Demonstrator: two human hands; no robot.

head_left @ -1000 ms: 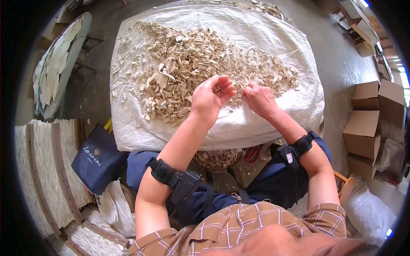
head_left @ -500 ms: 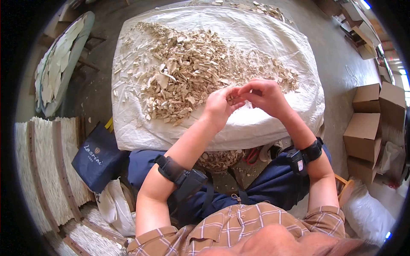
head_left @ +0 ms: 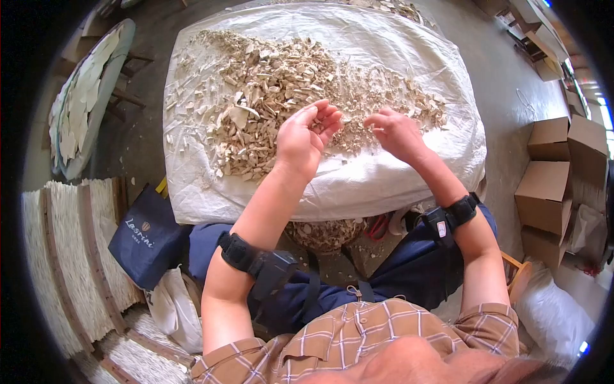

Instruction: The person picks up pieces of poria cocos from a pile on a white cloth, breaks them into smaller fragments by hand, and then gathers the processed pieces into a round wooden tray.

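Observation:
A heap of beige, chip-like pieces [head_left: 268,83] lies on a table covered with a white cloth [head_left: 384,192]. Over the heap's near edge is my left hand [head_left: 307,136], palm partly up and fingers curled; whatever lies in it is too small to make out. To its right, my right hand [head_left: 396,132] hovers above the thinner scatter of chips, its fingertips bent together. Anything between those fingertips cannot be made out. The two hands are apart.
A basket of similar pieces [head_left: 326,234] sits below the table's near edge. A dark blue bag [head_left: 146,237] hangs at the left, near racks of pale sheets [head_left: 66,256]. Cardboard boxes [head_left: 542,195] stand at the right. An oval board with pale flakes [head_left: 89,96] is at the upper left.
My hands were together over the cloth and have parted. The left one has moved left with its palm turned up more, and the right one has shifted slightly right.

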